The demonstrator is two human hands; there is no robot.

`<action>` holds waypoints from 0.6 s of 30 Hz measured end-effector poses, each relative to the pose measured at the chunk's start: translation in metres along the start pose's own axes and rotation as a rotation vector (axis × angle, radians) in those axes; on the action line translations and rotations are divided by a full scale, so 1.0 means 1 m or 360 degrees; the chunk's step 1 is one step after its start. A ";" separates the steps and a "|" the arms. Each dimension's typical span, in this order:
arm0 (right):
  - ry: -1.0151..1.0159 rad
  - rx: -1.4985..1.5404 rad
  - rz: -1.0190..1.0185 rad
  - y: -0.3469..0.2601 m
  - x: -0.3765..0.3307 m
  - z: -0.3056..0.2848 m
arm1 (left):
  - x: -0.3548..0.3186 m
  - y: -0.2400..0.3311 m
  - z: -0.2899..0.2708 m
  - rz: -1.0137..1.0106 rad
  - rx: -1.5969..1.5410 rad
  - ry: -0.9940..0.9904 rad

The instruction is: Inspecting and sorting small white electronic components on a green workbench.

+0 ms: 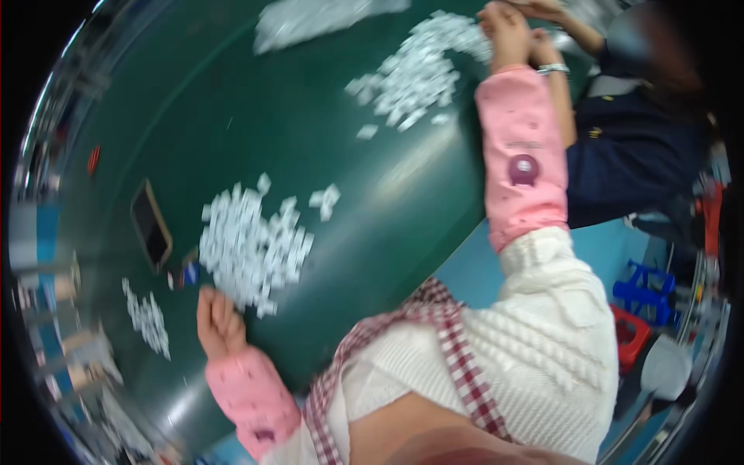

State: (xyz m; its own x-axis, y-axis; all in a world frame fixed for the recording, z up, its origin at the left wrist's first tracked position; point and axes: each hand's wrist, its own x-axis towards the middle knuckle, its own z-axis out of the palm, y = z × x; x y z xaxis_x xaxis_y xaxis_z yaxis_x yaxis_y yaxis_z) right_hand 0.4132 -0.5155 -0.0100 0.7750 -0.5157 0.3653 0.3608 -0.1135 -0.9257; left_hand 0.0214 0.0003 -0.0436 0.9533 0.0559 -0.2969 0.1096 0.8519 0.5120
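Wearing small lettering on the right pink sleeve cover (528,116), too blurred to read. Curling the left hand (222,322), fingers bunched, just beside the lower-left edge of the near pile of white pieces (252,248) on the green table (372,201). Holding the right hand (508,35) at the right end of the far pile of white pieces (418,70), close to a co-worker's hand (545,49). Cannot tell, through blur, of anything pinched in either.

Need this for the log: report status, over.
Left hand by middle white pile, right hand by far white pile. Grips unclear. Co-worker's hand close to right hand.
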 end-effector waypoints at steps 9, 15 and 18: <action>-0.1274 -0.0259 -0.0027 -0.078 -0.223 0.086 | -0.002 -0.004 0.010 -0.0090 0.0292 -0.0026; -0.1651 -0.0433 -0.0398 -0.075 -0.275 0.116 | 0.004 0.001 0.018 0.0010 0.0150 -0.0161; -0.1786 -0.0598 -0.0623 -0.078 -0.293 0.136 | 0.001 0.007 0.015 0.0158 0.0094 0.0020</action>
State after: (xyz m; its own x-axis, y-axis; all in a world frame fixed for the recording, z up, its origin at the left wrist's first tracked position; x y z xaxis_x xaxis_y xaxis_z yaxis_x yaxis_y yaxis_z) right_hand 0.2284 -0.2401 -0.0314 0.7304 0.5959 0.3337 0.6400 -0.4266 -0.6390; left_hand 0.0277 -0.0012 -0.0285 0.9566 0.1454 -0.2525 0.0315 0.8099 0.5858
